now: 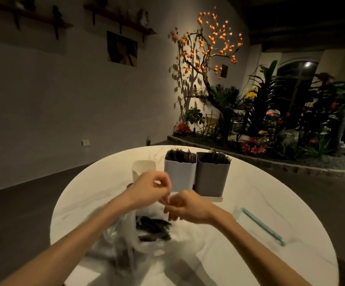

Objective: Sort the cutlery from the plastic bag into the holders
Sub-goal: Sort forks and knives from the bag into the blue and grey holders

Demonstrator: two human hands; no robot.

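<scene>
Thin clear plastic, the bag (126,230) lies mid-table before the holders (196,172), dark cutlery (153,228) inside. Left hand (149,188) and right hand (188,207) both pinch its limp, slippery top edge; grip there.

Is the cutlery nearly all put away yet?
Not yet. Two holders already hold dark cutlery. The left hand and right hand pinch the top of the plastic bag. Dark cutlery still lies inside it, and a third holder waits.
</scene>
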